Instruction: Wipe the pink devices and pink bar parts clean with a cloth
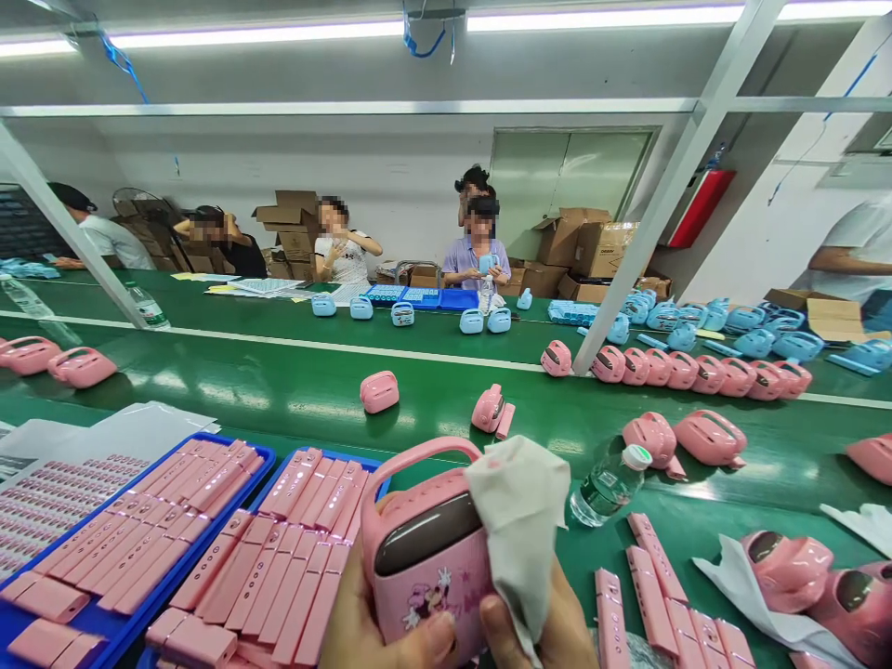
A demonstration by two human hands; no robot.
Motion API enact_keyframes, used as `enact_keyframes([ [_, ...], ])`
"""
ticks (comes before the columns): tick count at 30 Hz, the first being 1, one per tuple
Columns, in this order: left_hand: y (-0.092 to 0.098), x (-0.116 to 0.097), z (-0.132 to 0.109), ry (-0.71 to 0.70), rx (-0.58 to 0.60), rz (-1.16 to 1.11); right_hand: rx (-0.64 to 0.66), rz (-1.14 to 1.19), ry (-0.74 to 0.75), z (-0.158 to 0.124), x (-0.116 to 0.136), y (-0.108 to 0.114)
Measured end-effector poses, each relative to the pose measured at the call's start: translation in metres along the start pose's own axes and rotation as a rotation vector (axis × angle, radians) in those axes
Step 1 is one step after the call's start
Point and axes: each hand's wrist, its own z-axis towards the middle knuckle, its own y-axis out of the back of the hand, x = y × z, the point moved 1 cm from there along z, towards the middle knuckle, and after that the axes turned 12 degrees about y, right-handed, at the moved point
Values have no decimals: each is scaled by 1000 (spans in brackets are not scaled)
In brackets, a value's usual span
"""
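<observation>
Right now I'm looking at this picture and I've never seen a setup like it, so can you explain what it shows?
There is no robot here, just a person's two bare hands, seen from a camera worn on that person's head. The left hand holds a pink device; the right hand holds a white cloth against its side. Around them is a green work surface. To the left, long pink pieces lie in blue trays; to the right are a plastic bottle and more pink devices. Across the surface, other people are near light-blue devices.
</observation>
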Motion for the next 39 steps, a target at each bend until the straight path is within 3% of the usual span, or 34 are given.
enact_keyframes([
  [2,0,-1,4,-29,23,14,95,-57,234,8,-3,3],
  [3,0,-1,5,-36,36,26,110,-54,249,8,-7,6],
  [5,0,-3,5,-12,55,55,78,-5,79,0,-19,11],
  [8,2,-9,4,-35,1,202,-102,67,-277,-14,-33,18],
  [12,9,-17,7,-186,-48,640,-176,198,-384,5,-32,18],
  [14,11,-19,10,-240,3,923,-84,145,-387,22,-24,15],
  [16,11,-21,12,-275,72,1153,86,-32,-304,36,-14,9],
  [19,8,-21,15,-253,67,1327,266,-356,7,45,-3,-1],
  [22,9,-17,17,-278,-2,1422,264,-390,172,49,-8,-4],
  [26,19,-6,22,-385,-57,1482,132,-271,99,54,-29,5],
  [29,21,-3,26,-367,-125,1504,117,-226,143,46,-30,1],
  [35,6,-18,32,-270,-230,1493,275,-364,687,19,-22,-17],
  [37,5,-22,34,-235,-261,1398,249,-317,619,19,-34,-12],
  [39,7,-24,37,-153,-276,1109,127,-263,401,22,-49,-5],
])
